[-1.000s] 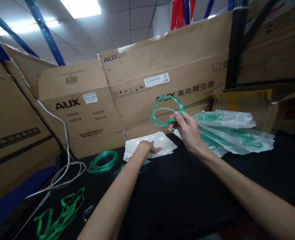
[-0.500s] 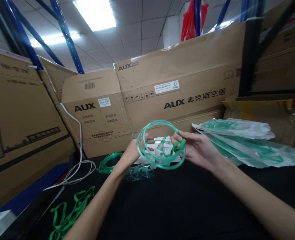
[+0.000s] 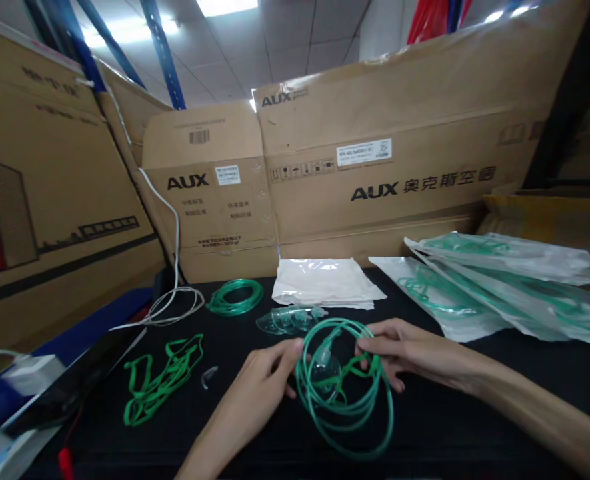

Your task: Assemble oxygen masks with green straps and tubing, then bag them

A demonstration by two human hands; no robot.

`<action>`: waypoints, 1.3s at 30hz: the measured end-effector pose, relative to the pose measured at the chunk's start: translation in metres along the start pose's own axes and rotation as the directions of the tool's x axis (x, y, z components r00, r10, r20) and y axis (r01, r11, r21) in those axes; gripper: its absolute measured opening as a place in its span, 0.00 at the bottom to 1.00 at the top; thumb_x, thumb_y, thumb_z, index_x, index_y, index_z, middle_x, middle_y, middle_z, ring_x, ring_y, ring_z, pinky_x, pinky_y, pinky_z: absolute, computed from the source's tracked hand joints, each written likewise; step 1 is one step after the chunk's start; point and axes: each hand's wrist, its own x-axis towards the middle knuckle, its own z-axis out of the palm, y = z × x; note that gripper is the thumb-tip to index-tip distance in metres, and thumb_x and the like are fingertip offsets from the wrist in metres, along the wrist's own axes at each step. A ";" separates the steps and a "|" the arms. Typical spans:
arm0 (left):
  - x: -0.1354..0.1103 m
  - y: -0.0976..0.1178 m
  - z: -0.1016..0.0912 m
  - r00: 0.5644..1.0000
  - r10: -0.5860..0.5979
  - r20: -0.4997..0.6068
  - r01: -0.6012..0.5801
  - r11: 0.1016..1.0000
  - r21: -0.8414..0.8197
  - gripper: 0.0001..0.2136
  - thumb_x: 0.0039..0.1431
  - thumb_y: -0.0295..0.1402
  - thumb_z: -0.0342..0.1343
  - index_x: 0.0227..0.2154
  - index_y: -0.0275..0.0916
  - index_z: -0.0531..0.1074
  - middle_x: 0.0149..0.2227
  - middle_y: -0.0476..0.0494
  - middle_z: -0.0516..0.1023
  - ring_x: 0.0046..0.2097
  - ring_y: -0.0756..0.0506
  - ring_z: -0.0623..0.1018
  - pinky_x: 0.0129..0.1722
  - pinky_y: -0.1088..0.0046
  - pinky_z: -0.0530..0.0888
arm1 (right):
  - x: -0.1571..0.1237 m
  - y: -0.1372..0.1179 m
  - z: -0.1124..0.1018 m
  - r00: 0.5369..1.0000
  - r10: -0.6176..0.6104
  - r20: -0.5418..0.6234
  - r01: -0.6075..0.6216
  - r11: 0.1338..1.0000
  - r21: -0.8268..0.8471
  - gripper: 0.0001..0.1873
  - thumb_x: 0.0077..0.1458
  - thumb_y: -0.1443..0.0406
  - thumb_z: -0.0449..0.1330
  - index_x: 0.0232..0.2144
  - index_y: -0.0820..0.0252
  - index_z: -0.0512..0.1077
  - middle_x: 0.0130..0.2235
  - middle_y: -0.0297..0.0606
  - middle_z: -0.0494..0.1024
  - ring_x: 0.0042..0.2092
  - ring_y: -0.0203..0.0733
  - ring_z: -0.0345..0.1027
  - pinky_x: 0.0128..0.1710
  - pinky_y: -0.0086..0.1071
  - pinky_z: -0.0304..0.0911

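Observation:
A loose coil of clear green oxygen tubing point(image 3: 387, 437) hangs between my two hands, low over the black surface. Within its loops show a clear oxygen mask point(image 3: 327, 373) with a connector and a green elastic strap point(image 3: 347, 377). My left hand point(image 3: 267, 377) closes its thumb and fingers on the coil's left edge; some fingertips are hidden behind it. At the upper right of the loops, my right hand point(image 3: 397, 347) pinches the tubing. Just beyond the coil lie several clear masks point(image 3: 287, 320), nested together.
Another green tubing coil point(image 3: 235, 298) lies behind left, near white bags point(image 3: 325, 280). Bagged green tubing sets point(image 3: 445, 293) are piled at right. Loose green straps point(image 3: 159, 383), a small clear piece point(image 3: 209, 377) and a white cable point(image 3: 177, 310) lie left. Cardboard point(image 3: 375, 200) walls the back.
Both hands have lowered the coil toward the black surface. Its loops hang looser and lower, and the view has tilted down, uncovering the white bags and nested masks.

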 end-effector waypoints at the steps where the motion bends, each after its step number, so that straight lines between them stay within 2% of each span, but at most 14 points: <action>1: 0.000 0.000 0.001 1.000 -0.002 -0.013 0.002 1.000 -0.022 0.27 0.67 0.53 0.44 0.47 0.37 0.80 0.39 0.41 0.82 0.36 0.42 0.79 0.37 0.68 0.76 | 0.000 0.000 -0.001 0.999 -0.029 -0.022 0.027 0.997 -0.076 0.17 0.52 0.57 0.70 0.32 0.67 0.73 0.25 0.34 0.75 0.21 0.30 0.68 0.22 0.23 0.63; 5: 0.002 -0.006 0.000 1.000 -0.015 -0.013 0.013 0.996 -0.091 0.21 0.65 0.47 0.51 0.49 0.37 0.79 0.46 0.40 0.82 0.46 0.38 0.79 0.45 0.66 0.76 | 0.003 0.007 -0.003 0.990 -0.104 -0.100 0.079 0.970 -0.229 0.22 0.50 0.51 0.70 0.30 0.63 0.69 0.19 0.29 0.72 0.20 0.33 0.69 0.19 0.24 0.63; 9: 0.005 -0.004 -0.001 0.996 0.082 -0.033 -0.085 0.992 -0.099 0.17 0.65 0.42 0.53 0.50 0.41 0.78 0.53 0.42 0.80 0.55 0.39 0.76 0.59 0.63 0.68 | 0.009 0.014 0.000 0.981 -0.123 -0.151 0.081 0.962 -0.261 0.24 0.49 0.49 0.69 0.33 0.62 0.67 0.18 0.28 0.72 0.19 0.35 0.70 0.17 0.25 0.64; 12: 0.010 0.002 0.005 0.987 0.157 -0.040 -0.159 0.985 -0.060 0.17 0.66 0.42 0.54 0.54 0.43 0.76 0.57 0.42 0.77 0.57 0.39 0.75 0.58 0.64 0.69 | 0.012 0.016 0.004 0.976 -0.138 -0.170 0.092 0.962 -0.255 0.25 0.49 0.49 0.69 0.37 0.61 0.66 0.24 0.27 0.72 0.19 0.37 0.72 0.16 0.27 0.67; 15: 0.016 0.007 0.015 0.982 0.181 -0.048 -0.173 0.975 0.140 0.19 0.64 0.41 0.57 0.56 0.45 0.73 0.55 0.41 0.77 0.55 0.38 0.75 0.56 0.62 0.70 | 0.014 0.018 0.005 0.967 -0.164 -0.194 0.101 0.949 -0.300 0.27 0.51 0.50 0.67 0.46 0.58 0.65 0.33 0.29 0.73 0.18 0.36 0.73 0.14 0.28 0.67; 17: 0.019 0.009 0.021 0.981 0.189 -0.049 -0.164 0.934 0.318 0.15 0.63 0.40 0.58 0.51 0.44 0.76 0.50 0.41 0.79 0.53 0.36 0.76 0.55 0.58 0.70 | 0.013 0.018 0.007 0.941 -0.254 -0.226 0.120 0.870 -0.479 0.24 0.55 0.55 0.65 0.50 0.56 0.66 0.37 0.33 0.74 0.22 0.37 0.74 0.17 0.30 0.70; 19: 0.020 0.010 0.025 0.977 0.209 -0.052 -0.166 0.886 0.433 0.10 0.64 0.38 0.57 0.44 0.42 0.77 0.45 0.40 0.80 0.50 0.35 0.76 0.53 0.55 0.70 | 0.013 0.016 0.009 0.881 -0.417 -0.225 0.144 0.688 -0.712 0.23 0.57 0.59 0.65 0.54 0.55 0.68 0.43 0.41 0.75 0.35 0.45 0.78 0.33 0.38 0.76; 21: 0.019 0.010 0.027 0.969 0.240 -0.049 -0.189 0.861 0.472 0.08 0.65 0.36 0.55 0.43 0.42 0.76 0.45 0.41 0.80 0.49 0.36 0.76 0.54 0.55 0.69 | 0.013 0.013 0.014 0.826 -0.540 -0.161 0.169 0.509 -0.844 0.27 0.57 0.61 0.65 0.58 0.54 0.68 0.50 0.47 0.74 0.49 0.52 0.74 0.51 0.47 0.72; 23: 0.017 0.009 0.027 0.964 0.264 -0.039 -0.214 0.852 0.478 0.09 0.66 0.34 0.54 0.45 0.42 0.76 0.47 0.41 0.80 0.50 0.37 0.76 0.54 0.57 0.69 | 0.017 0.009 0.018 0.816 -0.572 -0.078 0.228 0.443 -0.867 0.30 0.58 0.60 0.65 0.61 0.54 0.65 0.56 0.49 0.70 0.57 0.55 0.68 0.59 0.50 0.64; 24: 0.016 0.009 0.027 0.960 0.278 -0.033 -0.229 0.848 0.478 0.09 0.66 0.33 0.53 0.46 0.43 0.75 0.48 0.41 0.79 0.51 0.37 0.75 0.54 0.57 0.69 | 0.020 0.007 0.020 0.818 -0.574 -0.035 0.272 0.439 -0.856 0.29 0.59 0.60 0.65 0.61 0.54 0.66 0.56 0.48 0.70 0.58 0.54 0.67 0.60 0.48 0.63; 26: 0.015 0.007 0.026 0.951 0.308 -0.020 -0.262 0.839 0.477 0.10 0.66 0.32 0.52 0.48 0.43 0.74 0.48 0.42 0.79 0.50 0.38 0.75 0.53 0.58 0.69 | 0.027 0.004 0.022 0.823 -0.567 0.043 0.360 0.462 -0.810 0.19 0.62 0.60 0.63 0.54 0.56 0.71 0.53 0.45 0.74 0.56 0.50 0.69 0.58 0.43 0.63; 29: 0.015 0.005 0.024 0.940 0.342 0.023 -0.311 0.823 0.475 0.10 0.67 0.31 0.51 0.47 0.43 0.73 0.47 0.42 0.79 0.49 0.39 0.75 0.53 0.59 0.69 | 0.039 0.003 0.021 0.844 -0.527 0.100 0.426 0.544 -0.723 0.08 0.64 0.61 0.60 0.41 0.58 0.75 0.42 0.39 0.79 0.45 0.44 0.74 0.49 0.36 0.66; 34: 0.018 0.004 0.021 0.936 0.347 0.053 -0.331 0.824 0.459 0.08 0.67 0.32 0.51 0.44 0.43 0.75 0.43 0.43 0.79 0.47 0.40 0.75 0.52 0.61 0.69 | 0.043 0.006 0.022 0.862 -0.494 0.116 0.431 0.594 -0.679 0.05 0.62 0.63 0.62 0.39 0.59 0.75 0.38 0.35 0.79 0.39 0.41 0.73 0.42 0.32 0.65; 39: 0.014 0.007 0.015 0.939 0.334 0.075 -0.331 0.831 0.447 0.10 0.63 0.26 0.54 0.45 0.44 0.75 0.45 0.46 0.80 0.49 0.41 0.75 0.52 0.64 0.69 | 0.041 0.009 0.027 0.825 -0.543 0.156 0.488 0.546 -0.681 0.07 0.67 0.63 0.56 0.39 0.59 0.74 0.38 0.37 0.79 0.40 0.41 0.73 0.44 0.32 0.66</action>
